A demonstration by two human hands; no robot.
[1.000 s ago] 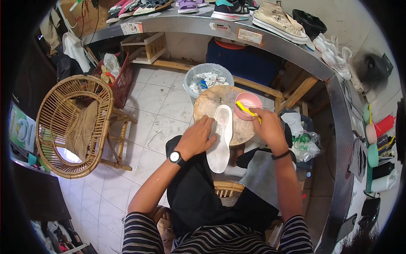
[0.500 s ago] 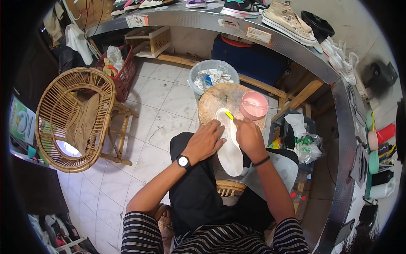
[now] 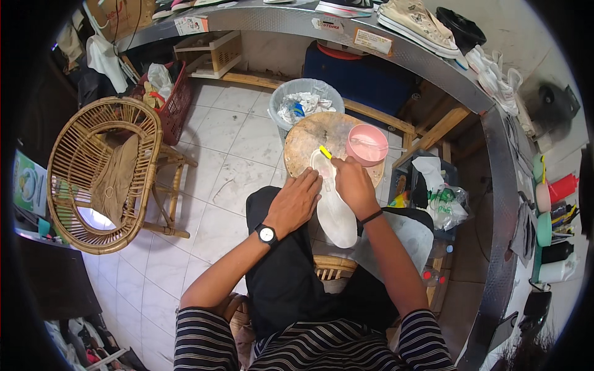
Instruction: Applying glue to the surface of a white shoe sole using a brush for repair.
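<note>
A white shoe sole (image 3: 338, 221) lies lengthwise in front of me, its far end on a round wooden stool top (image 3: 301, 141) and its near end jutting over my lap. My left hand (image 3: 293, 203), with a watch on its wrist, holds the sole's left edge near the far end. In my right hand (image 3: 355, 189) is a small tool with a yellow end (image 3: 325, 152), touching or just above the sole's far rim; the rest of it is hidden by my fingers. A pink bowl (image 3: 366, 148) with a thin stick-like handle across it stands right of the sole.
Behind the stool is a lined waste bin (image 3: 278, 102) with crumpled paper. A rattan chair (image 3: 55, 179) stands left, near a red basket (image 3: 176, 111). Shoes, including a beige high-top (image 3: 417, 25), line a curved metal-edged counter (image 3: 278, 23). A crate (image 3: 402, 179) with plastic bags sits right.
The yellow-ended tool has moved left along the sole's far rim with my right hand. My left hand has shifted slightly, its fingers now closer together. The whole view has shifted a little.
</note>
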